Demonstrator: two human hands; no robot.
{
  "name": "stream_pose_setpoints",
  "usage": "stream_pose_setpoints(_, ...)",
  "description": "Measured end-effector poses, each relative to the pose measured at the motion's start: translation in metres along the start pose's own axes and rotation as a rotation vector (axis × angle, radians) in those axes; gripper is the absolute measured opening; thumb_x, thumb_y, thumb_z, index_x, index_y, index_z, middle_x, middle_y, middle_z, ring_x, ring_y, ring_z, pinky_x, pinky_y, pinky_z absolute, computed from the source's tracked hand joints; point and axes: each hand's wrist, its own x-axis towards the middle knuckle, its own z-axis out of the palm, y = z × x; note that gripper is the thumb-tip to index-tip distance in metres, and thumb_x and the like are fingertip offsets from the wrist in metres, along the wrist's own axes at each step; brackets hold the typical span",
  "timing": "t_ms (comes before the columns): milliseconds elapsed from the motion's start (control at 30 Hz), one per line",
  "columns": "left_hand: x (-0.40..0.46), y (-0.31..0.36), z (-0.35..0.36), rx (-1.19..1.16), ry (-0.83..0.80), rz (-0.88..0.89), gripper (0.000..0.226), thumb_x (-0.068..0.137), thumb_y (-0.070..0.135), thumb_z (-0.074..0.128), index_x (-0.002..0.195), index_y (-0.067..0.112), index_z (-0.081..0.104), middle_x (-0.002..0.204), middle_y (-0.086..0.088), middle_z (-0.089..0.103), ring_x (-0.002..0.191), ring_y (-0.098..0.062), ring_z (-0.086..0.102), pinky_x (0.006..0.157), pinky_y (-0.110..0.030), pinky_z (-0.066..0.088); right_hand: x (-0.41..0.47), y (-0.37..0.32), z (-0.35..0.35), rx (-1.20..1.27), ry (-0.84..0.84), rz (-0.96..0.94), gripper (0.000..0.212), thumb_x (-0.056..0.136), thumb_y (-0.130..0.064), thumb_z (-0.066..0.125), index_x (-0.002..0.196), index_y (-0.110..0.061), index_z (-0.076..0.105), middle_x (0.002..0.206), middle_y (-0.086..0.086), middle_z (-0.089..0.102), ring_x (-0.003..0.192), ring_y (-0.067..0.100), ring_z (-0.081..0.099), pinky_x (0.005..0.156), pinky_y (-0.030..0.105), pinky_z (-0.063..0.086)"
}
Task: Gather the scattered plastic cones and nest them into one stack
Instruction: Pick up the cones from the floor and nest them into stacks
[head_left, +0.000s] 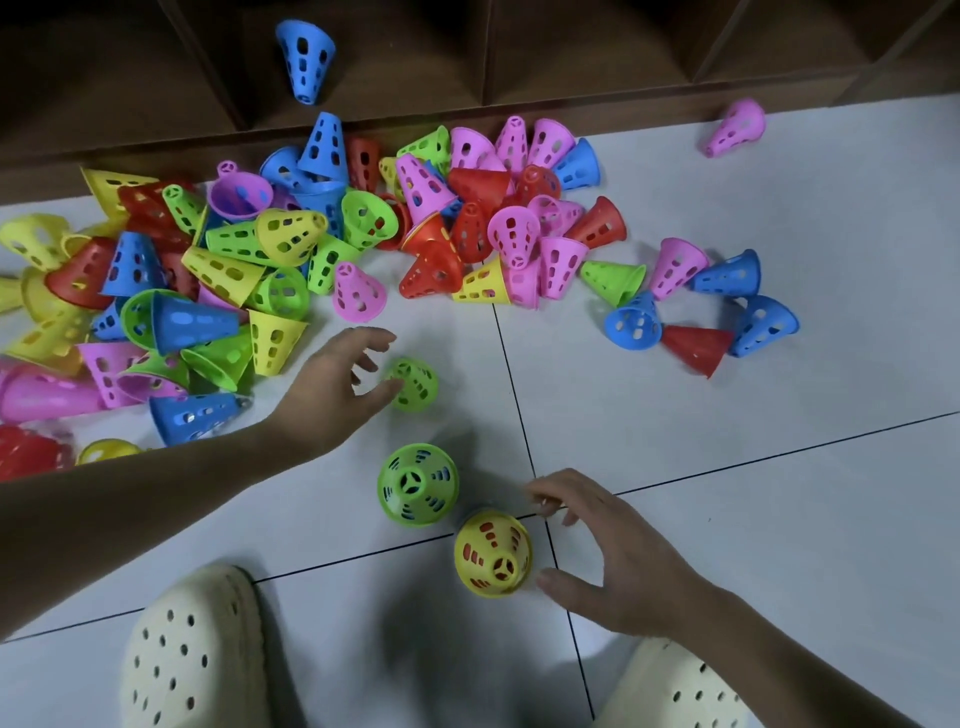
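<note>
A big heap of perforated plastic cones (291, 244) in several colours lies across the tiled floor. My left hand (337, 384) reaches forward with spread fingers, its thumb touching a blurred green cone (415, 384) beside the heap. An upright green cone (418, 484) stands nearer to me. Right of it stands an upright yellow cone (493, 553) with red showing through its holes. My right hand (608, 551) hovers beside the yellow cone, fingers spread and holding nothing.
A dark wooden shelf unit (467, 62) runs along the far side, with a blue cone (305, 60) in one opening. A lone pink cone (736, 127) lies far right. Two cream clogs (192, 649) are at the bottom edge.
</note>
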Motion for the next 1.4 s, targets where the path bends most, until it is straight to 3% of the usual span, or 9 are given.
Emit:
stream_pose_setpoints(100, 0.014, -0.013, 0.01, 0.081, -0.082, 0.01, 0.055, 0.083, 0.027, 0.08, 0.132, 0.029, 0.057, 0.121, 0.005, 0.058, 0.098, -0.012, 0.058, 0.079, -0.026, 0.05, -0.006, 0.016, 0.001, -0.075, 0.032, 0.031, 0.055, 0.084, -0.051, 0.063, 0.134, -0.033, 0.048, 0.12, -0.024, 0.048, 0.111, 0.006, 0.054, 0.09, 0.014, 0.044)
stream_pose_setpoints(533, 0.017, -0.023, 0.007, 0.236, -0.223, 0.014, 0.045, 0.084, 0.032, 0.079, 0.125, 0.02, 0.065, 0.118, 0.005, 0.068, 0.098, -0.014, 0.06, 0.091, -0.039, 0.053, -0.004, 0.036, -0.001, 0.013, 0.244, 0.024, 0.029, 0.088, -0.036, 0.065, 0.114, -0.025, 0.061, 0.105, -0.015, 0.059, 0.094, 0.015, 0.062, 0.078, 0.023, 0.049)
stream_pose_setpoints(667, 0.004, -0.009, -0.005, 0.175, -0.177, -0.009, 0.042, 0.083, 0.036, 0.076, 0.121, 0.02, 0.067, 0.105, 0.019, 0.065, 0.087, -0.002, 0.059, 0.078, -0.015, 0.047, -0.003, 0.039, -0.003, 0.0, 0.267, 0.031, 0.026, 0.089, -0.039, 0.064, 0.111, -0.025, 0.061, 0.105, -0.015, 0.059, 0.092, 0.015, 0.062, 0.077, 0.023, 0.049)
stream_pose_setpoints(833, -0.014, 0.047, -0.042, -0.01, -0.002, 0.01, 0.005, 0.094, 0.038, 0.062, 0.095, 0.036, 0.057, 0.092, 0.032, 0.065, 0.087, 0.011, 0.06, 0.073, -0.003, 0.042, -0.003, 0.046, -0.007, -0.026, 0.262, 0.037, 0.022, 0.091, -0.04, 0.062, 0.106, -0.024, 0.062, 0.1, -0.015, 0.058, 0.089, 0.014, 0.062, 0.076, 0.021, 0.048)
stream_pose_setpoints(967, -0.039, 0.085, -0.071, -0.104, 0.099, 0.17, 0.03, 0.1, 0.053, 0.042, 0.104, 0.027, 0.057, 0.091, 0.004, 0.066, 0.081, -0.011, 0.062, 0.07, -0.025, 0.048, 0.0, 0.053, -0.007, -0.049, 0.265, 0.036, 0.018, 0.091, -0.037, 0.06, 0.103, -0.024, 0.062, 0.097, -0.015, 0.057, 0.086, 0.013, 0.061, 0.075, 0.016, 0.045)
stream_pose_setpoints(1133, -0.068, 0.103, -0.07, -0.005, -0.091, 0.4, 0.042, 0.101, 0.052, 0.044, 0.121, 0.019, 0.06, 0.116, 0.01, 0.066, 0.09, -0.021, 0.071, 0.08, -0.032, 0.054, 0.005, 0.057, -0.011, -0.061, 0.268, 0.043, 0.015, 0.092, -0.033, 0.061, 0.103, -0.024, 0.062, 0.098, -0.016, 0.057, 0.086, 0.013, 0.062, 0.074, 0.014, 0.045)
stream_pose_setpoints(1200, -0.074, 0.098, -0.06, 0.06, -0.196, 0.438, 0.042, 0.099, 0.052, 0.05, 0.122, 0.018, 0.061, 0.119, 0.009, 0.065, 0.104, -0.013, 0.067, 0.087, -0.029, 0.053, 0.008, 0.06, -0.015, -0.085, 0.265, 0.058, 0.013, 0.092, -0.03, 0.062, 0.104, -0.025, 0.062, 0.1, -0.016, 0.057, 0.088, 0.012, 0.061, 0.074, 0.016, 0.046)
stream_pose_setpoints(1300, -0.077, 0.091, -0.046, 0.08, -0.266, 0.456, 0.042, 0.096, 0.051, 0.057, 0.12, 0.018, 0.064, 0.117, 0.011, 0.065, 0.106, -0.004, 0.064, 0.083, -0.014, 0.05, 0.013, 0.072, -0.023, -0.145, 0.32, 0.049, 0.017, 0.092, -0.03, 0.062, 0.107, -0.022, 0.064, 0.108, -0.014, 0.055, 0.098, 0.01, 0.06, 0.082, 0.016, 0.045)
stream_pose_setpoints(1400, -0.075, 0.084, -0.038, 0.058, -0.251, 0.45, 0.041, 0.092, 0.05, 0.062, 0.12, 0.021, 0.066, 0.118, 0.014, 0.066, 0.106, -0.005, 0.065, 0.083, -0.016, 0.051, 0.024, 0.102, -0.04, -0.291, 0.46, 0.078, 0.032, 0.088, -0.033, 0.062, 0.114, -0.014, 0.066, 0.122, 0.001, 0.055, 0.115, 0.018, 0.055, 0.103, 0.028, 0.043)
